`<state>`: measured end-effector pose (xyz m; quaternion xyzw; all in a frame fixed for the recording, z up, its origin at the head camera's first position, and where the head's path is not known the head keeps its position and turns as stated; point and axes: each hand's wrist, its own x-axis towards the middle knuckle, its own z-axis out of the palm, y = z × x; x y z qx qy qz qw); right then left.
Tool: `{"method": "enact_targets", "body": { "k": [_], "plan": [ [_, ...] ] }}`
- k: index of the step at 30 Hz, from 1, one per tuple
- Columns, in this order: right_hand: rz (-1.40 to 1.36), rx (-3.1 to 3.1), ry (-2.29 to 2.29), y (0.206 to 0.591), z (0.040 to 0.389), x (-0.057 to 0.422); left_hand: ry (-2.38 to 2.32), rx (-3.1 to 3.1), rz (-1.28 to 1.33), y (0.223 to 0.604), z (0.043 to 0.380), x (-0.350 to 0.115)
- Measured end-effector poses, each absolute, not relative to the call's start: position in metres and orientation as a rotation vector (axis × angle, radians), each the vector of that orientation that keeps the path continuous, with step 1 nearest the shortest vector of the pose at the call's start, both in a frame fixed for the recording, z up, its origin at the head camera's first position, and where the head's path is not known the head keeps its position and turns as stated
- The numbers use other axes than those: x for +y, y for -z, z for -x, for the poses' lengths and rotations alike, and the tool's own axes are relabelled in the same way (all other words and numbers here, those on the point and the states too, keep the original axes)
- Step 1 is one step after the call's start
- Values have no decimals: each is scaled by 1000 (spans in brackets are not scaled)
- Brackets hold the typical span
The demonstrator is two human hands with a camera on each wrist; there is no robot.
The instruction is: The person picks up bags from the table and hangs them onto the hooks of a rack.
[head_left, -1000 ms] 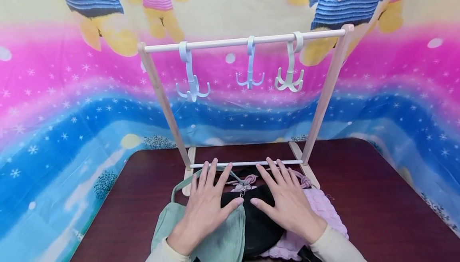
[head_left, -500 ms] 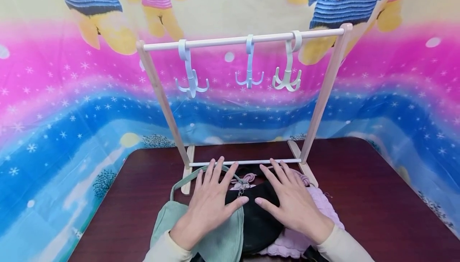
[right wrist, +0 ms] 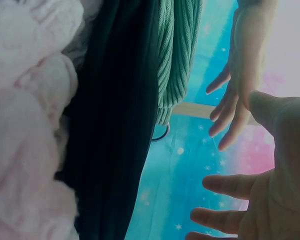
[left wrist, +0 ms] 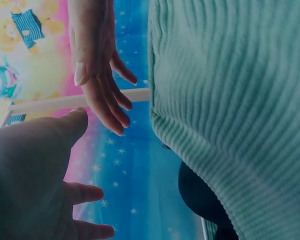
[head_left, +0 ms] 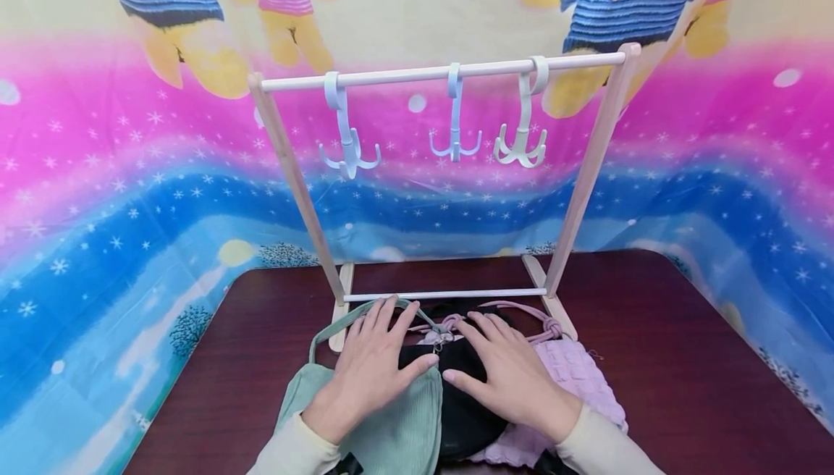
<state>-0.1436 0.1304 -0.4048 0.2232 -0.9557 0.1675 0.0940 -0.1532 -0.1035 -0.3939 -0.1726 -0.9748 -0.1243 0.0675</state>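
Observation:
Three bags lie overlapping on the table: a green corduroy bag [head_left: 404, 424] on the left, a black bag [head_left: 465, 410] in the middle and a lilac quilted bag [head_left: 583, 377] on the right. My left hand [head_left: 368, 373] is spread above the green bag, palm down. Over the black and lilac bags is my right hand [head_left: 515, 373], fingers extended. Both wrist views show a gap between the hands and the bags' fabric. Neither hand holds anything. Parts of the bags are hidden beneath the hands.
Behind the bags stands a wooden rack [head_left: 293, 192] on the dark red table [head_left: 677, 359]. Three pronged hooks hang from its top bar: a pale blue hook [head_left: 348, 149], another blue hook [head_left: 455, 138] and a cream hook [head_left: 523, 142]. A printed curtain [head_left: 417, 221] surrounds the table.
Both hands shifted slightly inward and away, then drew back toward the person; the right hand now sits lower and further left. The bags stay in place.

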Motion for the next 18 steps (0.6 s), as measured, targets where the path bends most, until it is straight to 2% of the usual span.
{"method": "enact_targets", "body": {
  "k": [18],
  "plan": [
    [-686,-2898,-462,395,158,115,348,-2913,486,405,159,-131]
  ]
}}
